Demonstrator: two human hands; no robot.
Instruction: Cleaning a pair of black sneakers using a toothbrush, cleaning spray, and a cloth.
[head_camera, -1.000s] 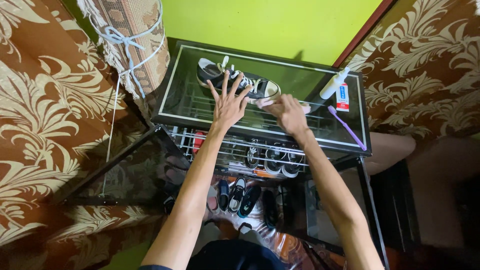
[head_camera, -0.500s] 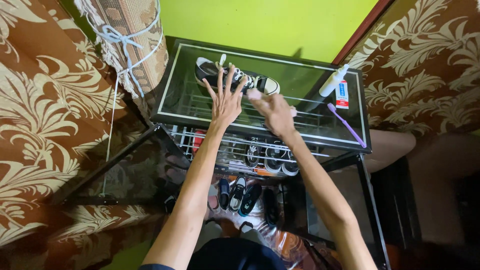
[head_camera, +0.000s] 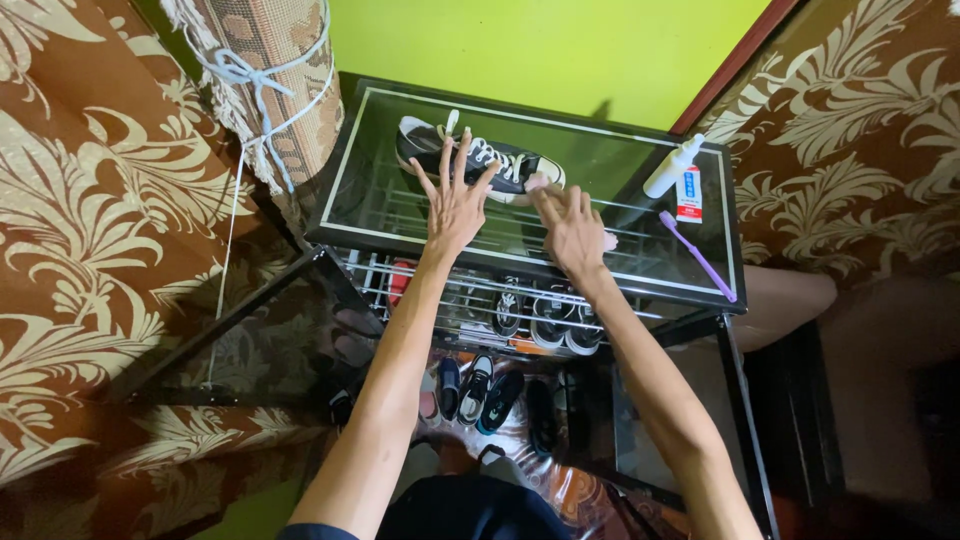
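Observation:
A black sneaker (head_camera: 478, 158) with white laces and a white sole lies on its side on the glass top (head_camera: 370, 190) of a shoe rack. My left hand (head_camera: 455, 205) is spread flat, fingers apart, against the near side of the sneaker. Just to its right, my right hand (head_camera: 572, 228) holds a small pale pink cloth (head_camera: 608, 241) and presses it at the sneaker's white toe.
A white bottle (head_camera: 670, 168), a small red and white tube (head_camera: 688, 194) and a purple toothbrush (head_camera: 697, 254) lie at the glass top's right side. Several shoes (head_camera: 530, 318) fill the wire shelves below. A rolled mat (head_camera: 268, 75) stands at left; patterned curtains hang on both sides.
My right hand with the cloth has rubbed back and forth along the sneaker's toe end. My left hand has stayed spread against the shoe.

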